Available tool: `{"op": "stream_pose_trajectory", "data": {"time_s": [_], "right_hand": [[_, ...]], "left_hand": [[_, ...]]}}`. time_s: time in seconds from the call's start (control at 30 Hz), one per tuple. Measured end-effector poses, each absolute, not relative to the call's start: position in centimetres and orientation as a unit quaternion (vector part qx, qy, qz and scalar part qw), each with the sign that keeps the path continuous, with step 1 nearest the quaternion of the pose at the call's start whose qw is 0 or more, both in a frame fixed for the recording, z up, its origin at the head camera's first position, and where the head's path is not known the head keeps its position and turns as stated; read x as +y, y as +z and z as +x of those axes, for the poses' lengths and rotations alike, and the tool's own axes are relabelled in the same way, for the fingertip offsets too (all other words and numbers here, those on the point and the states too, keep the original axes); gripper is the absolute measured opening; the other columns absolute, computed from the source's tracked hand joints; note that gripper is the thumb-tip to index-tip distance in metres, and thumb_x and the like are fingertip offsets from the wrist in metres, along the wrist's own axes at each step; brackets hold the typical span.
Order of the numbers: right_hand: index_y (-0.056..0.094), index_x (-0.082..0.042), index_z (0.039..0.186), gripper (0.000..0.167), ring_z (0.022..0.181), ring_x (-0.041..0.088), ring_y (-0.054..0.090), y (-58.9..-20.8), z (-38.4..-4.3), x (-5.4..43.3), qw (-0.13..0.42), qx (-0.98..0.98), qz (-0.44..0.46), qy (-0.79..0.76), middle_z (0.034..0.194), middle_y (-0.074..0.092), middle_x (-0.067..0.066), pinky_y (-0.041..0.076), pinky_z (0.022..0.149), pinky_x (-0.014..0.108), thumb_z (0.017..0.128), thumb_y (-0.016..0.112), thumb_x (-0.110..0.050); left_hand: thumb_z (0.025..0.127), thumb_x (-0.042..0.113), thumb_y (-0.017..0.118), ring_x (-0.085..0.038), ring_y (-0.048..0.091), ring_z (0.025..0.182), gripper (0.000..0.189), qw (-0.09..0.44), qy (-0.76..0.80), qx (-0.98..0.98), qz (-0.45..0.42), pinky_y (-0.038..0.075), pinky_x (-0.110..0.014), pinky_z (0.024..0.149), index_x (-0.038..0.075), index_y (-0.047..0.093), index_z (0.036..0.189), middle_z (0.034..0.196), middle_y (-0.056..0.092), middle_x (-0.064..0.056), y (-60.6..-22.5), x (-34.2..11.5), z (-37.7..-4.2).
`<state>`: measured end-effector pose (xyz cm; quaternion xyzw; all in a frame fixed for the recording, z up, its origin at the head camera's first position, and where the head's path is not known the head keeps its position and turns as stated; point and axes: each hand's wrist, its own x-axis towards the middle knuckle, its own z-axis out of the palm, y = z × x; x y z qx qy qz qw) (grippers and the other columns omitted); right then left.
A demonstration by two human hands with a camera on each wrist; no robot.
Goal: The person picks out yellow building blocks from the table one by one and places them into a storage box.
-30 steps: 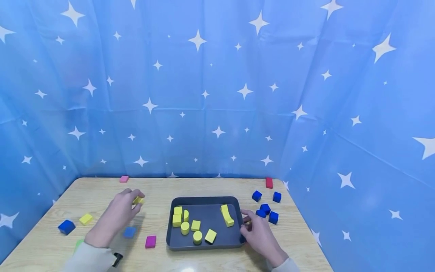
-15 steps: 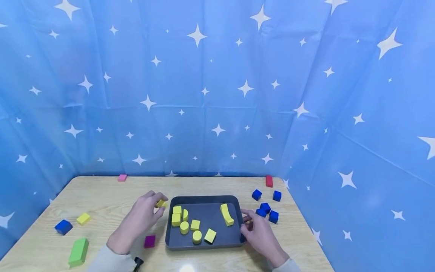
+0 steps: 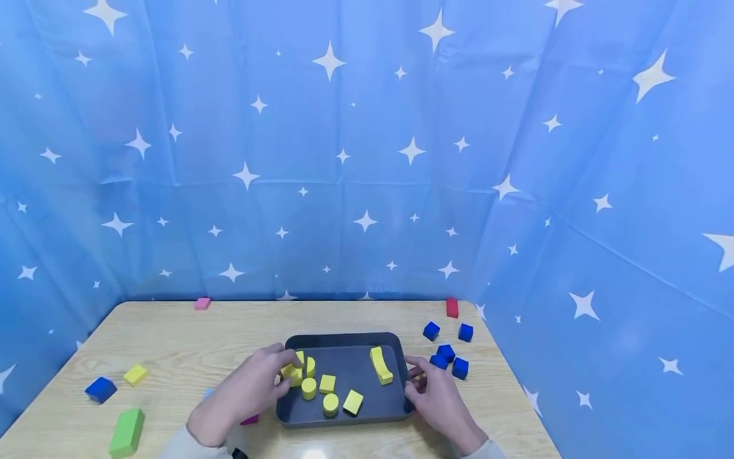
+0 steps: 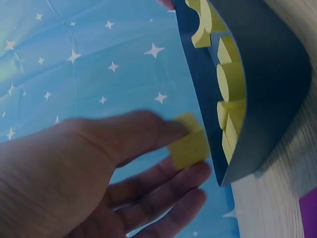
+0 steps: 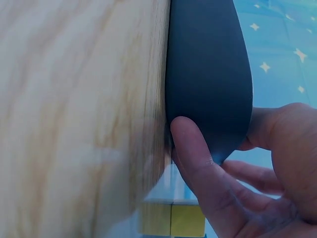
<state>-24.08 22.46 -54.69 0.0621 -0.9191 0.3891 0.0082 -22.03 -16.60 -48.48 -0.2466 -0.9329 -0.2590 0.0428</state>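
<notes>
My left hand (image 3: pixel 252 386) is at the left end of the dark grey tray (image 3: pixel 344 422). In the left wrist view it pinches a small yellow block (image 4: pixel 190 148) between thumb and fingers, close to the tray's rim. Several yellow pieces lie inside the tray, among them a cylinder (image 3: pixel 330 405), a cube (image 3: pixel 353 402) and a long curved block (image 3: pixel 381 365). My right hand (image 3: pixel 438 398) grips the tray's right front corner, its fingers against the outer wall. Beyond that hand, a yellow block (image 5: pixel 187 220) shows low in the right wrist view.
Several blue cubes (image 3: pixel 445 353) and a red block (image 3: pixel 452 308) lie right of the tray. To the left are a green block (image 3: pixel 127 433), a yellow block (image 3: pixel 136 375), a blue block (image 3: pixel 100 389), a pink block (image 3: pixel 202 304) and a partly hidden magenta block (image 3: pixel 250 420).
My left hand has carried the yellow block rightward across the table to the tray's left end. The right hand has stayed at the tray's corner.
</notes>
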Motion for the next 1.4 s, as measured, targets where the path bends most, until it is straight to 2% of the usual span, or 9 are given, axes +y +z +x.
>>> {"op": "stream_pose_trajectory", "data": {"time_s": [0.2, 0.4, 0.73, 1.0, 1.27, 1.4], "right_hand": [[0.074, -0.005, 0.151, 0.054, 0.090, 0.013, 0.076, -54.55, -24.03, 22.31, 0.011, -0.917, 0.058, 0.394, 0.115, 0.083, 0.007, 0.068, 0.076, 0.027, 0.098, 0.080, 0.001], [0.075, -0.007, 0.151, 0.054, 0.091, 0.012, 0.075, -54.52, -24.05, 22.18, 0.009, -0.921, 0.047, 0.387, 0.114, 0.083, 0.006, 0.070, 0.077, 0.029, 0.098, 0.081, 0.000], [0.075, -0.008, 0.152, 0.054, 0.091, 0.013, 0.075, -54.45, -24.21, 22.25, 0.008, -0.921, 0.047, 0.387, 0.115, 0.083, 0.006, 0.070, 0.078, 0.029, 0.099, 0.082, -0.001], [0.074, -0.007, 0.151, 0.053, 0.091, 0.013, 0.077, -54.48, -24.11, 22.33, 0.002, -0.920, 0.051, 0.389, 0.115, 0.083, 0.007, 0.070, 0.077, 0.028, 0.099, 0.081, -0.001], [0.075, -0.006, 0.150, 0.052, 0.091, 0.013, 0.077, -54.52, -24.02, 22.28, 0.007, -0.920, 0.054, 0.389, 0.114, 0.083, 0.007, 0.071, 0.077, 0.029, 0.099, 0.082, 0.001], [0.074, -0.006, 0.151, 0.053, 0.091, 0.013, 0.077, -54.55, -24.03, 22.31, 0.006, -0.920, 0.054, 0.389, 0.114, 0.083, 0.007, 0.071, 0.078, 0.029, 0.099, 0.082, 0.000]], "left_hand": [[0.096, 0.002, 0.091, -0.011, 0.069, 0.094, 0.023, -0.016, -0.248, -0.930, -0.270, 0.066, -0.033, 0.080, 0.012, 0.085, 0.116, 0.111, 0.078, 0.000, -48.54, -16.01, -21.83], [0.094, 0.002, 0.093, -0.013, 0.073, 0.100, 0.024, -0.032, -0.240, -0.936, -0.256, 0.069, -0.039, 0.085, 0.013, 0.085, 0.114, 0.113, 0.079, -0.001, -48.64, -15.91, -21.73], [0.094, 0.003, 0.094, -0.014, 0.075, 0.100, 0.024, -0.024, -0.233, -0.935, -0.266, 0.068, -0.036, 0.083, 0.014, 0.084, 0.114, 0.112, 0.080, -0.001, -48.79, -15.97, -21.71], [0.098, 0.012, 0.094, -0.023, 0.080, 0.103, 0.024, -0.031, -0.242, -0.937, -0.251, 0.070, -0.040, 0.086, 0.013, 0.083, 0.119, 0.115, 0.080, -0.003, -48.74, -15.87, -21.65], [0.099, 0.015, 0.094, -0.018, 0.076, 0.097, 0.024, -0.010, -0.238, -0.938, -0.252, 0.067, -0.033, 0.081, 0.015, 0.084, 0.121, 0.114, 0.079, -0.001, -48.61, -16.18, -21.44], [0.101, 0.018, 0.093, -0.017, 0.076, 0.097, 0.022, 0.006, -0.228, -0.942, -0.248, 0.067, -0.033, 0.081, 0.015, 0.084, 0.120, 0.115, 0.080, -0.001, -48.76, -16.40, -21.43]]}}
